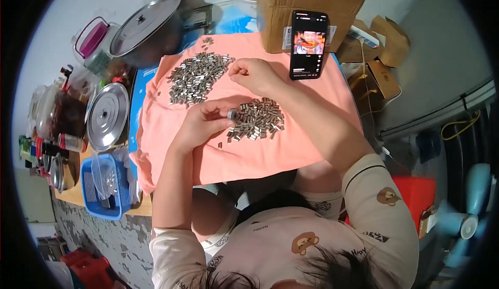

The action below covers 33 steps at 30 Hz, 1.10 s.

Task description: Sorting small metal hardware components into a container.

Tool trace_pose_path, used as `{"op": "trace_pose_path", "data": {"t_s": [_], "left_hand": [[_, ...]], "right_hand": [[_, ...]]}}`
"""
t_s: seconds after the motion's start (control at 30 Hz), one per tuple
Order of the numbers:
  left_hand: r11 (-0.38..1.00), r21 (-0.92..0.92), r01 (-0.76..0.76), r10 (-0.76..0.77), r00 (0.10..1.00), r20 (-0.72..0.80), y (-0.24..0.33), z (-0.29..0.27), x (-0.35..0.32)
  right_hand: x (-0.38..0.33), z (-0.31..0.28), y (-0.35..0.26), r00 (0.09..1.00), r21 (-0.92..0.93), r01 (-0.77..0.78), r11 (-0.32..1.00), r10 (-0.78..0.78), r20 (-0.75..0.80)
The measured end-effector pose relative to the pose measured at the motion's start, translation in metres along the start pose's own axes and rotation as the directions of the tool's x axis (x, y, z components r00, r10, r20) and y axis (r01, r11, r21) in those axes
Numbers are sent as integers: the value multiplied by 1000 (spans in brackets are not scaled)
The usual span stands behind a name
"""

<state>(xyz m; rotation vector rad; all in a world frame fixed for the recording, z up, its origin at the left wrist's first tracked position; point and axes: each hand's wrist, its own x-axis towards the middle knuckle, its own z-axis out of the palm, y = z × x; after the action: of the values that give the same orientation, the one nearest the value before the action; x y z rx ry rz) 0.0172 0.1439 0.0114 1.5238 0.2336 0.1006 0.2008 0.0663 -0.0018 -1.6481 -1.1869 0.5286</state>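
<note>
With my left hand (205, 122) pinching a small round silver metal piece (232, 114), my right hand (253, 74) should lift one part cleanly from the far heap of small silver metal sleeves (197, 76), fingertips closing without scattering neighbours.

Left hand (205, 124) pinches small metal cylinder (232, 114) beside near metal pile (257, 120); right hand (253, 74) touches far pile (197, 77) on pink cloth (270, 153).

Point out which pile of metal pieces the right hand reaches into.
The larger, farther pile of small silvery metal pieces; the right hand touches its right edge, while the smaller near pile lies beside the left hand.
</note>
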Motion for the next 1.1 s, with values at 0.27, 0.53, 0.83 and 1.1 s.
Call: {"op": "trace_pose_path", "data": {"t_s": [0.27,0.53,0.83,1.1], "left_hand": [[993,-121,2,-4,1000,-18,-5,-5,3],[990,-130,-49,46,999,-29,-8,-6,-3],[944,-237,-228,183,963,-198,-16,-20,6],[952,-190,-238,200,959,-200,-18,-20,8]], "right_hand": [[27,33,1,965,-486,210,848,-261,-37],[33,43,-28,997,-756,-1,655,63,54],[-19,16,-35,986,-97,164,982,-167,-16],[-34,13,-43,984,12,173,985,-173,49]]}}
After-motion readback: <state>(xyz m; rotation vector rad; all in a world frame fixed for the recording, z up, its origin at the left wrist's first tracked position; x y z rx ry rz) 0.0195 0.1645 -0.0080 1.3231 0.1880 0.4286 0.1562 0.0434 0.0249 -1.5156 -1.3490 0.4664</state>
